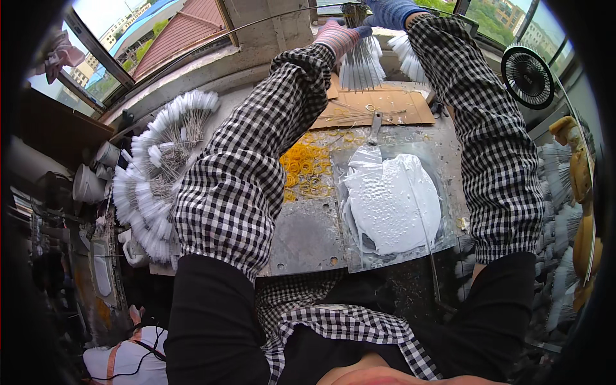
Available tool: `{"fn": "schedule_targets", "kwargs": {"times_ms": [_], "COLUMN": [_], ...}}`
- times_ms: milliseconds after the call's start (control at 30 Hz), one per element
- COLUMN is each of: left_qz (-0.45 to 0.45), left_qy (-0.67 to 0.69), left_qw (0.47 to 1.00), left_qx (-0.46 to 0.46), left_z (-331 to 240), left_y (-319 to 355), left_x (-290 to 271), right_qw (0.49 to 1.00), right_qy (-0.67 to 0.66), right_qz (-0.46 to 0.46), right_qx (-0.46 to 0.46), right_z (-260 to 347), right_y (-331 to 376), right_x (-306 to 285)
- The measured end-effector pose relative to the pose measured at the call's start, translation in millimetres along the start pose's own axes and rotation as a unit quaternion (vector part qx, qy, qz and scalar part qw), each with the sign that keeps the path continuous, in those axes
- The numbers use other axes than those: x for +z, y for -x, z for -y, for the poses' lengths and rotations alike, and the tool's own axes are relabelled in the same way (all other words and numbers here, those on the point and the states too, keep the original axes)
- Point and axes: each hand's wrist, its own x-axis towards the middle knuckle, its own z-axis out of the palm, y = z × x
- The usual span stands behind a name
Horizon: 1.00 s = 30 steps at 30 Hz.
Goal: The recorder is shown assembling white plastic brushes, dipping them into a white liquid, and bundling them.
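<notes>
At the upper centre, our left hand (338, 35) and right hand (388, 11) close fingers on a bundle of white-tipped wires (361, 64); we judge fanning in hand, next calling for even spreading.

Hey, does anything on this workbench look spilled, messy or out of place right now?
Mostly the yellow rubber bands: they lie loose and scattered over the metal bench top beside the plastic sheet of white paste, not in any container. The left hand and right hand hold bundles of white-tipped sticks up high.

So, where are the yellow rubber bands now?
In the head view, the yellow rubber bands lie on the metal worktop, just left of the white paste sheet and below the cardboard.
</notes>
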Motion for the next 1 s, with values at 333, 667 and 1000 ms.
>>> {"fn": "schedule_targets", "kwargs": {"times_ms": [333,667,1000], "left_qz": [-0.094,-0.247,-0.154], "left_qy": [-0.096,-0.010,0.296], "left_qw": [0.989,0.948,0.941], "left_qx": [-0.066,-0.202,-0.062], "left_z": [3.0,243.9,129.3], "left_y": [25.2,198.0,300.3], "left_x": [-23.8,-395.0,-323.6], "right_qw": [0.998,0.994,0.993], "right_qy": [0.007,-0.006,0.026], "right_qz": [-0.053,-0.077,-0.109], "right_qx": [-0.020,-0.076,-0.043], "right_z": [-30.7,-19.1,-19.1], "right_y": [-30.7,-51.0,-18.7], "right_x": [48.2,26.8,20.2]}}
